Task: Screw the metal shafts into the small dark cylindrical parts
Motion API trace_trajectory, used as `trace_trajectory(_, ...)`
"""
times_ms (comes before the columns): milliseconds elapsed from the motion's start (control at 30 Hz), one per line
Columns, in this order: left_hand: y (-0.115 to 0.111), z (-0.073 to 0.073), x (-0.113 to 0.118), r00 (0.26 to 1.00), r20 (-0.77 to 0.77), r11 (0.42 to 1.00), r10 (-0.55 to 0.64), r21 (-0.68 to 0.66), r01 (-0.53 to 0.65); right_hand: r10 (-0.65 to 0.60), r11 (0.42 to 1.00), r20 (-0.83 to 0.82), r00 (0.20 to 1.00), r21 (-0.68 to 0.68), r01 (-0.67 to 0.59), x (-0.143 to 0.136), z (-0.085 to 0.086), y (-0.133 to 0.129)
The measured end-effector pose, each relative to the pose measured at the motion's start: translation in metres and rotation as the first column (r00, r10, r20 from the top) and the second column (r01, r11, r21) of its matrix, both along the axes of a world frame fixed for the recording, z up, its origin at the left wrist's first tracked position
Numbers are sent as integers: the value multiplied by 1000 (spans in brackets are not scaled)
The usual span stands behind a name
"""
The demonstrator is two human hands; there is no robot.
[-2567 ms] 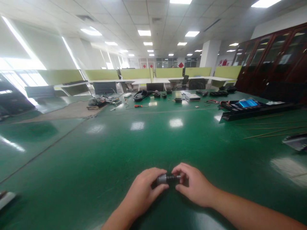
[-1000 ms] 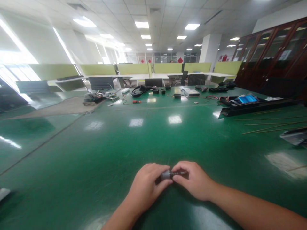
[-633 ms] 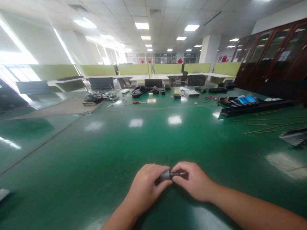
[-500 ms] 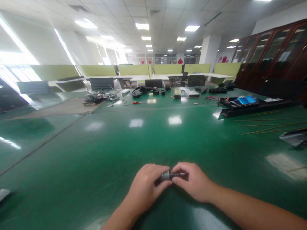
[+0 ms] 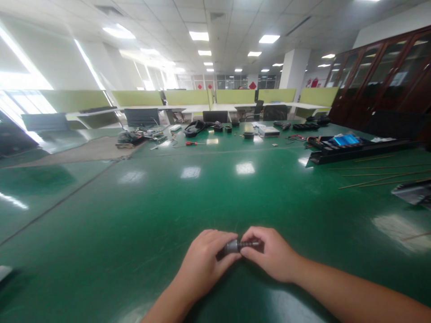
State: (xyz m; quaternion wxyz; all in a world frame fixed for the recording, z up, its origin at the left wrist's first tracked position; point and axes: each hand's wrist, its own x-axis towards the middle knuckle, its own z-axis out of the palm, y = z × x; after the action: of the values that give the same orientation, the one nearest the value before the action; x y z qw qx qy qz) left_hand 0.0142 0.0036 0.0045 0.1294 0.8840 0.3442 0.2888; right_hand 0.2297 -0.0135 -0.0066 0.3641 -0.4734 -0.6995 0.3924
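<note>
Gripping the grey cylindrical piece (image 5: 231, 246) from its thick end, the left hand (image 5: 208, 255) has its thumb on the near side and its index finger along the far side, pinching the barrel between them. The piece lies sideways between the two hands, at the near edge of the view, its dark, narrower shaft pointing right toward a pale tip. Whether it rests on the green tabletop (image 5: 202, 202) or sits just above it cannot be told.

The right hand (image 5: 274, 255) curls around the shaft end, index finger arched over the far side and thumb reaching along the near side; its other fingers are bent behind the tip. How firmly these fingers touch the shaft cannot be made out. The fingertips of both hands come close together where barrel meets shaft.

Farther across the tabletop lies a screwdriver (image 5: 191, 143) with an orange-red handle, and a white box (image 5: 268, 131) stands beyond it to the right. On the right side, a long black channel (image 5: 336, 155) lies near a bright blue item (image 5: 346, 140), with several thin rods (image 5: 380, 174) on the nearer side.
</note>
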Motion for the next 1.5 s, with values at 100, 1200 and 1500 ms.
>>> trace_trajectory(100, 0, 0, 0, 1000, 1, 1000, 1, -4, -1, -9, 1000, -4, 1000, -6, 9, 0, 1, 0)
trace_trajectory(1200, 1, -3, -4, 998, 61, 999, 33, 28, -35, -50, 997, -83, 995, -66, 45, 1, -3, 1)
trace_trajectory(1500, 3, -6, -5, 996, 64, 997, 54, 44, -57, -67, 994, -100, 993, -94, 57, 1, -3, 1)
